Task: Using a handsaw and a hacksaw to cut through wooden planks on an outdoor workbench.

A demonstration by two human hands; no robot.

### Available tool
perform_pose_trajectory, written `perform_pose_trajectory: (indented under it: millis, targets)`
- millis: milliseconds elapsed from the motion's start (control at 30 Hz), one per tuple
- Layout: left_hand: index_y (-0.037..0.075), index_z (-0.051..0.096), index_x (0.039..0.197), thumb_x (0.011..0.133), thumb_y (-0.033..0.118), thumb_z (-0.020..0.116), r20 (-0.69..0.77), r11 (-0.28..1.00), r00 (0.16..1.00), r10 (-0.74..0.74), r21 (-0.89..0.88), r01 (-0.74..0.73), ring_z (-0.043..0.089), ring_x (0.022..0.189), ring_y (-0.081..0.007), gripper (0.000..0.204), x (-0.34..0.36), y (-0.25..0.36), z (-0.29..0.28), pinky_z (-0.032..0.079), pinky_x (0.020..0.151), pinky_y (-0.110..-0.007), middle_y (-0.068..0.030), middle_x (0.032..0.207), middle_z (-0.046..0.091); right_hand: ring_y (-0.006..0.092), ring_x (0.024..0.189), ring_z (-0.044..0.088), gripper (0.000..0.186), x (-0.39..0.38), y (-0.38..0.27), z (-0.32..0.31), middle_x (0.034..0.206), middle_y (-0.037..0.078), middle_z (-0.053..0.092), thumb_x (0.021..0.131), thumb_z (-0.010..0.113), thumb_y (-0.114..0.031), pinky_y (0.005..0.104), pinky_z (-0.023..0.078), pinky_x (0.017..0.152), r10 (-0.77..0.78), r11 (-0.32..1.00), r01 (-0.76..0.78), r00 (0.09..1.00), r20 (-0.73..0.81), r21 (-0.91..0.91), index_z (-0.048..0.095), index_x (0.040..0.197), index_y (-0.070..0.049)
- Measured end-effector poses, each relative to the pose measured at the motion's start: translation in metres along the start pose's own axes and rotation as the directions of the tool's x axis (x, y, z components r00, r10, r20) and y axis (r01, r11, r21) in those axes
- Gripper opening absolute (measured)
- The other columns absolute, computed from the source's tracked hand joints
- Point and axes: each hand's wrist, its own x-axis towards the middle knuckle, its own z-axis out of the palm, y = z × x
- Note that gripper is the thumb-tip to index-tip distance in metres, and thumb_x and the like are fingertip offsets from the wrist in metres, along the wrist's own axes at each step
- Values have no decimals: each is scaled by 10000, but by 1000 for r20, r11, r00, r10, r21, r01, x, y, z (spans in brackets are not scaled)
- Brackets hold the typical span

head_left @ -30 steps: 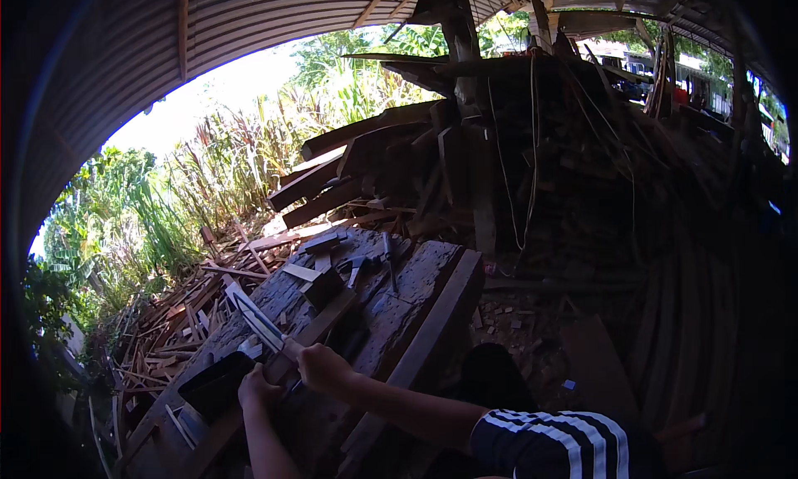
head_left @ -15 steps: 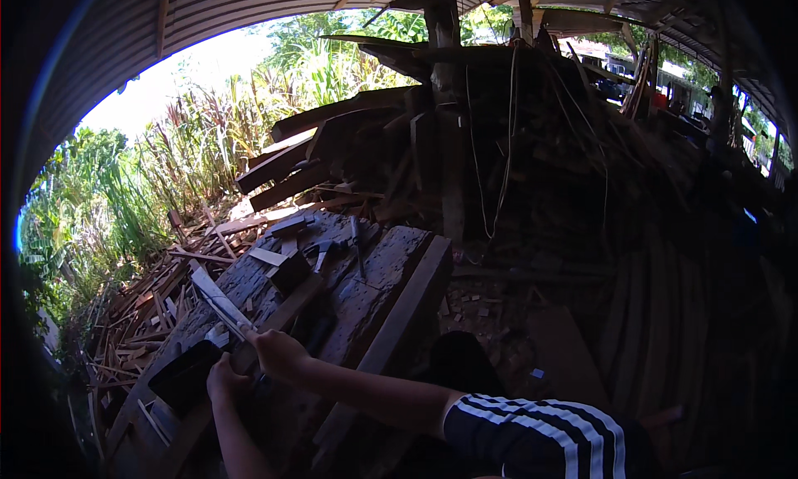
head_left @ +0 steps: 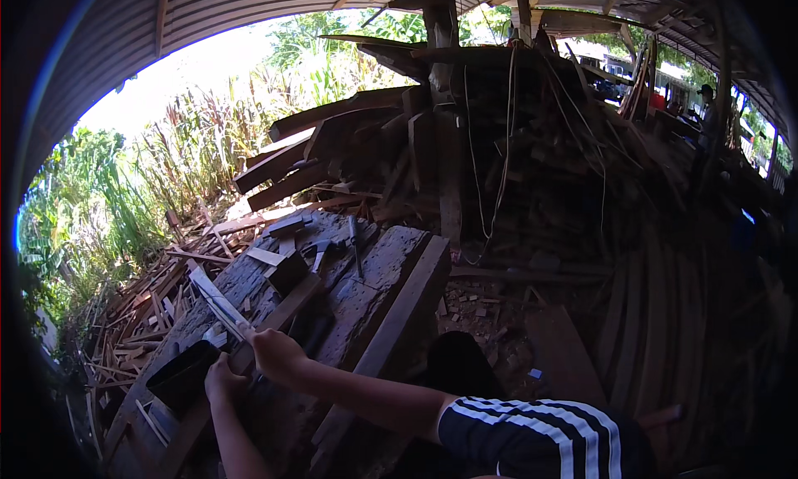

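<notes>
My right hand [head_left: 278, 354] is closed in a fist at the near end of a long, pale, blade-like strip [head_left: 218, 300], which points away to the upper left. Just left of it, my left hand [head_left: 224, 379] is closed, its fingers bent against the edge of a narrow wooden board [head_left: 291, 303]. What lies inside its grip is hidden. A dark, open-topped container [head_left: 181, 371] sits beside the left fingers. All this rests on a thick, rough timber slab [head_left: 386, 267]. Farther up the slab are a hammer-like tool [head_left: 319, 256], a slim dark tool [head_left: 356, 245] and a dark wooden block [head_left: 287, 271].
Offcuts and splinters [head_left: 150, 313] are heaped left of the slab. Behind it rises a stack of dark timber [head_left: 349, 147] beside a post [head_left: 445, 147] with hanging cords [head_left: 505, 163]. Long planks [head_left: 657, 329] lie at right. A person [head_left: 706, 105] stands at the far right.
Both hands stay almost in place on the slab. The view has shifted very slightly. The person at the far right now shows more plainly beside a post.
</notes>
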Motion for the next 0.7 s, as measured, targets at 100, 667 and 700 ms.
perform_pose_trajectory:
  millis: [100, 667, 700]
  targets:
    - [57, 621, 1029, 644, 282, 791, 30, 997, 997, -71, -20, 72, 673, 1044, -381, 478, -10, -11, -8, 539, 913, -474, -204, 1057, 713, 390, 724, 721, 662, -62, -25, -45, 758, 246, 693, 837, 555, 21, 468, 591, 666, -50, 999, 48, 994, 97, 18, 428, 1486, 35]
    - [58, 617, 1061, 650, 288, 795, 43, 998, 998, -40, 48, 38, 667, 1083, -371, 503, -8, 1, -12, 541, 942, -457, -195, 1107, 710, 380, 761, 736, 664, -75, -25, -45, 840, 249, 718, 838, 600, -34, 457, 610, 685, -27, 998, 32, 994, 102, -48, 454, 1485, -9]
    - [61, 613, 1056, 653, 287, 795, 11, 999, 1000, -1, 52, 1, 666, 1086, -366, 497, -6, 6, -12, 543, 937, -456, -193, 1099, 711, 378, 762, 735, 675, -96, -22, -59, 836, 245, 716, 837, 597, -29, 453, 608, 687, 3, 1000, 1, 993, 118, -30, 441, 1494, -15]
